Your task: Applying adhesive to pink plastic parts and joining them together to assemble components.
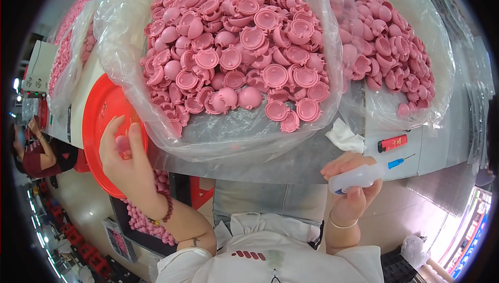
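Observation:
On the left, my left hand (pixel 126 161) is closed around a small pink plastic piece (pixel 122 145), its fingers curled over the red round tray (pixel 92 127). On the right, a translucent white squeeze bottle (pixel 358 177) lies in the grip of my right hand (pixel 349 200). A blue needle tip (pixel 396 163) lines up with the bottle's narrow end and points to the far right. Between and beyond both hands, many pink half-round shells (pixel 231 56) are heaped in an open clear plastic bag (pixel 228 150) on the grey table.
A second clear bag of pink shells (pixel 392 49) stands at the far right. Near my right hand are a crumpled white tissue (pixel 344 136) and a red lighter (pixel 392 143). Below the table at left sits a container of pink pieces (pixel 150 226). Another person (pixel 44 150) is at far left.

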### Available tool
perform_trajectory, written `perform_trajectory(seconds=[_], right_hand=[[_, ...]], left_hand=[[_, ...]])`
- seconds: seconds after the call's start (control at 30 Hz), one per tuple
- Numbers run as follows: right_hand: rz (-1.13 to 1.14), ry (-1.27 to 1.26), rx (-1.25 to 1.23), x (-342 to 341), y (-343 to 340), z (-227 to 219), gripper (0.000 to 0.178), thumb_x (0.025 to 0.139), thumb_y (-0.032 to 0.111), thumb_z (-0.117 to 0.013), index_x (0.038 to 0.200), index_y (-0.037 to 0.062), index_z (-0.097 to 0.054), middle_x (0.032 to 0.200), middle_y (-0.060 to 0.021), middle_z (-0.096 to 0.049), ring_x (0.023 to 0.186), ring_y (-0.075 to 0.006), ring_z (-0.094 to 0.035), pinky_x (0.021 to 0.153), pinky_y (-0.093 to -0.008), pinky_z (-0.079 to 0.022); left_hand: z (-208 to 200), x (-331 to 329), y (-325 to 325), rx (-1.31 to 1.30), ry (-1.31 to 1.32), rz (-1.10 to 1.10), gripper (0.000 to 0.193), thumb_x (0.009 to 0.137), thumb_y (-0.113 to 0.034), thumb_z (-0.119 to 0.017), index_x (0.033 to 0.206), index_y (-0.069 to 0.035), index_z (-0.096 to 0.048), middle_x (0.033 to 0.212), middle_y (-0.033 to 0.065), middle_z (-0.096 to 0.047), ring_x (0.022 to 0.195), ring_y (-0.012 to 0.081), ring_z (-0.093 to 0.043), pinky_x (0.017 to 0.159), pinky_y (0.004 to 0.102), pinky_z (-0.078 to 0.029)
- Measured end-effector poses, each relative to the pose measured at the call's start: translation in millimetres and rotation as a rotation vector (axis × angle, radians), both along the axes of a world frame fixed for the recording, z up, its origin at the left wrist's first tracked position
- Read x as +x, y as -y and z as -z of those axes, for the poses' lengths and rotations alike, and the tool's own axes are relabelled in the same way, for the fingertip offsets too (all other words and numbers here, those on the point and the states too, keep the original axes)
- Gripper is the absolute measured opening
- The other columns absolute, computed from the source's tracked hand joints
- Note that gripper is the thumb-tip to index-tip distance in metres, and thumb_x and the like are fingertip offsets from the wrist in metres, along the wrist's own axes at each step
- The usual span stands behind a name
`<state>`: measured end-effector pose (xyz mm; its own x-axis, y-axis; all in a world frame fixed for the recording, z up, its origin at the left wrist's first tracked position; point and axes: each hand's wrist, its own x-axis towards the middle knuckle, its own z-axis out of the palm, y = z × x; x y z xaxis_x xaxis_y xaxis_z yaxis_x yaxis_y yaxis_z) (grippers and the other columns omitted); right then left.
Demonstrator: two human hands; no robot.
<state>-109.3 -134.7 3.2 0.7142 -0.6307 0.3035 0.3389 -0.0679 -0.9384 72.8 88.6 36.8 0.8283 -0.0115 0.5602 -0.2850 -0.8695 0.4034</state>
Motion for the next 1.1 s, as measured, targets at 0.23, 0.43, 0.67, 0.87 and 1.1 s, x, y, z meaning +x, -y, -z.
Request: perform_trajectory(seconds=[0.23,0.43,0.67,0.87,1.1], right_hand=[[0.021,0.004,0.019,-1.4,0.3,3.0,0.038,0.078,0.032,-0.06,0.081,-0.0042,-0.049,0.066,-0.0129,-0.051,0.056,-0.02,-0.051,0.046,-0.0276,-0.044],[0.04,0.012,-0.025,1.8,-1.4,3.4,0.039,0.077,0.033,-0.06,0.082,-0.004,-0.049,0.065,-0.013,-0.052,0.057,-0.0196,-0.05,0.046,-0.0267,-0.043],[0.012,0.044,0.01,-0.3,0.2,1.0,0.04,0.077,0.036,-0.061,0.082,-0.0023,-0.05,0.065,-0.0131,-0.054,0.057,-0.0192,-0.051,0.045,-0.0261,-0.04],[-0.281,0.07,-0.036,-4.2,1.2,-2.1,0.045,0.076,0.039,-0.06,0.087,-0.0039,-0.054,0.072,-0.0158,-0.059,0.06,-0.0202,-0.055,0.05,-0.0272,-0.04],[0.26,0.061,0.131,-7.6,-10.7,10.7,0.056,0.078,0.043,-0.057,0.104,-0.0059,-0.05,0.065,-0.0055,-0.047,0.053,-0.0118,-0.038,0.04,-0.023,-0.025]], left_hand=[[3.0,-23.2,72.0,0.084,-0.039,0.698,0.026,0.067,-0.003,-0.064,0.092,-0.005,-0.06,0.099,0.0062,-0.06,0.088,0.026,-0.051,0.078,0.0334,-0.041],[11.6,-10.5,81.9,0.074,-0.054,0.626,0.021,0.071,-0.002,-0.061,0.091,-0.006,-0.061,0.089,0.0055,-0.06,0.083,0.0245,-0.051,0.074,0.0332,-0.041],[6.1,-33.5,79.6,-0.504,-0.31,0.727,0.012,0.073,0.002,-0.058,0.085,-0.002,-0.061,0.073,0.0067,-0.06,0.062,0.0162,-0.055,0.061,0.0282,-0.044],[17.5,-71.6,93.3,-0.902,-1.069,1.137,0.018,0.076,0.005,-0.057,0.094,0.005,-0.058,0.091,0.0111,-0.056,0.071,0.0131,-0.056,0.06,0.022,-0.047],[20.0,-66.7,93.6,-1.045,-1.275,1.134,0.041,0.071,0.003,-0.064,0.11,0.006,-0.05,0.104,0.0178,-0.056,0.092,0.018,-0.057,0.074,0.0273,-0.05]])
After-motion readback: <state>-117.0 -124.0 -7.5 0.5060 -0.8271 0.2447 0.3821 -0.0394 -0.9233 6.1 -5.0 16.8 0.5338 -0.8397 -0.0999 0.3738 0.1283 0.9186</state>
